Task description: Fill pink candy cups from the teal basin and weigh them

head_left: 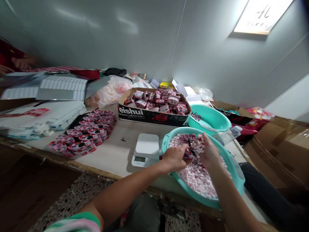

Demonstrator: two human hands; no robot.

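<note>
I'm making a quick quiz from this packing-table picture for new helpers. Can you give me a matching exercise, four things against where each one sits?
Things:
1. small white scale
2. cardboard box of red packets
3. near teal basin
4. stacked round tins

Places:
A. under both hands, full of small pink and white pieces
B. left part of the table
C. just left of the near basin
D. behind the scale, towards the wall

Pairs: 1-C, 2-D, 3-A, 4-B

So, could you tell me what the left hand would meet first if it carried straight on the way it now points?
The left hand points forward and right into the teal basin. It would probably meet the small pink-and-white pieces gathered between it and the right hand first, though depth is hard to judge.
</note>
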